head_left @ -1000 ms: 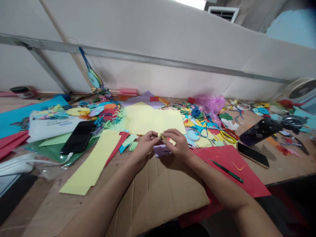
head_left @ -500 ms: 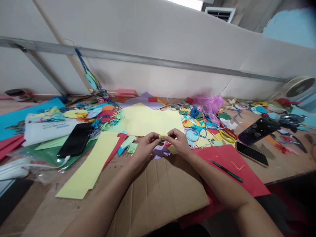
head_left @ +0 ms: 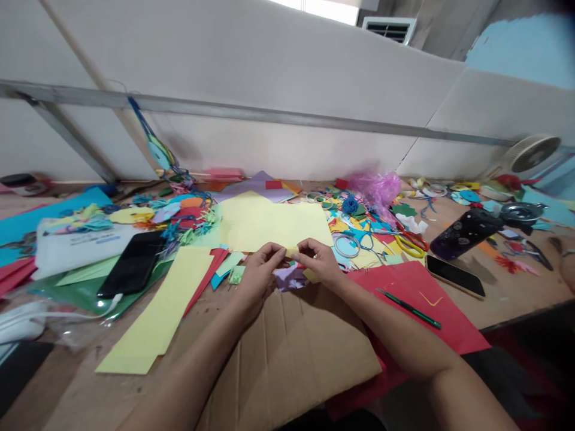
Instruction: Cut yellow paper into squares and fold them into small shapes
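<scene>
I'm working my left hand [head_left: 261,270] and right hand [head_left: 318,262], both nearly closed, pinching a small yellow paper scrap [head_left: 291,251] between the fingertips (fiddly), which calls for fine control.

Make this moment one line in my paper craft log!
left hand: pinches small yellow paper piece | right hand: pinches same piece | under hands: cardboard sheet

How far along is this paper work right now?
Done: cut multicoloured paper fringes lie heaped on the table. In hand: the left hand and right hand pinch a small pale-yellow paper piece. Left: the large pale-yellow paper sheet and broad red paper sheet appear still unworked.
</scene>
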The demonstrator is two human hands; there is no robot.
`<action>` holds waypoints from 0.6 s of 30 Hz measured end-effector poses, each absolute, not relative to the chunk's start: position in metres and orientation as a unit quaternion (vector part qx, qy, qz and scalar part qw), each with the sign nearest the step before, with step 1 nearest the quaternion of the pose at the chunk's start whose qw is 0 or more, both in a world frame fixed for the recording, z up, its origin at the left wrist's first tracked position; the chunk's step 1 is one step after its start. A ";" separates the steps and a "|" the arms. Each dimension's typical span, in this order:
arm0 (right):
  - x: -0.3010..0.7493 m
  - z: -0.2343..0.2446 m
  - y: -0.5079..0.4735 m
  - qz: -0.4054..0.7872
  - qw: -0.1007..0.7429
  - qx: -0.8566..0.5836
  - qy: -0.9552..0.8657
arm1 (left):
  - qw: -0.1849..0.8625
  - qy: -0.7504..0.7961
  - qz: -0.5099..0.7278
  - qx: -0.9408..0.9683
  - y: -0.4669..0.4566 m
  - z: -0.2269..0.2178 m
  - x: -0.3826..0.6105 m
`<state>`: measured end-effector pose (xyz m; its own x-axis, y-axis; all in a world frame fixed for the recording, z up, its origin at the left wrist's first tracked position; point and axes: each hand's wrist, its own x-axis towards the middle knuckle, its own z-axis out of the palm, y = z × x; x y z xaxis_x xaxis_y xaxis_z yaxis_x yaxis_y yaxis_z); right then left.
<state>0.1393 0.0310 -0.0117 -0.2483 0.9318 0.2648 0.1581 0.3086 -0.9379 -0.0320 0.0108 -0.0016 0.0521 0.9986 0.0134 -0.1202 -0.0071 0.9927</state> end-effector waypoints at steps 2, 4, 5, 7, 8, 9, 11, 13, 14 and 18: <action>0.140 -0.012 0.031 0.417 0.451 -0.413 -0.672 | 0.543 0.455 0.512 0.485 0.011 -0.004 -0.032; 0.141 -0.013 0.031 0.405 0.450 -0.419 -0.677 | 0.537 0.457 0.497 0.506 0.013 -0.007 -0.034; 0.142 -0.014 0.032 0.400 0.448 -0.422 -0.678 | 0.526 0.460 0.487 0.524 0.014 -0.008 -0.035; 0.143 -0.014 0.033 0.395 0.442 -0.429 -0.682 | 0.495 0.468 0.466 0.565 0.016 -0.011 -0.038; 0.143 -0.015 0.033 0.393 0.439 -0.432 -0.682 | 0.481 0.471 0.457 0.581 0.017 -0.011 -0.039; 0.144 -0.015 0.034 0.393 0.438 -0.435 -0.682 | 0.472 0.472 0.452 0.592 0.018 -0.011 -0.040; 0.144 -0.014 0.034 0.395 0.438 -0.437 -0.679 | 0.468 0.470 0.448 0.599 0.018 -0.011 -0.040; 0.143 -0.013 0.034 0.399 0.435 -0.437 -0.678 | 0.474 0.466 0.445 0.600 0.017 -0.010 -0.040; 0.143 -0.013 0.034 0.400 0.433 -0.437 -0.680 | 0.476 0.465 0.444 0.601 0.017 -0.009 -0.039; 0.141 -0.012 0.033 0.410 0.432 -0.430 -0.679 | 0.475 0.468 0.454 0.591 0.016 -0.010 -0.039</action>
